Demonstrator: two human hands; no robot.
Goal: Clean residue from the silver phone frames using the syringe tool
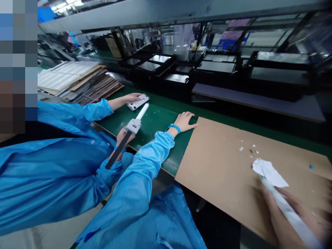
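My left hand (183,121) lies with spread fingers on the green mat (166,116), a blue band (175,128) around its wrist. Its thumb reaches the left edge of a brown cardboard sheet (218,162). At the lower right, my right hand (275,204) is wrapped around a long white tube (287,207) with a bluish tip. That tip points at a crumpled piece of white paper (269,171) lying on the cardboard. Motion blurs this hand and the tube's far end.
To my left, a co-worker in blue holds a white phone-shaped part (138,102) and a grey dispensing gun (133,126) with a white cartridge. Stacked boards (85,81) lie beyond. Black trays (153,64) line the back. Small scraps (241,149) dot the cardboard.
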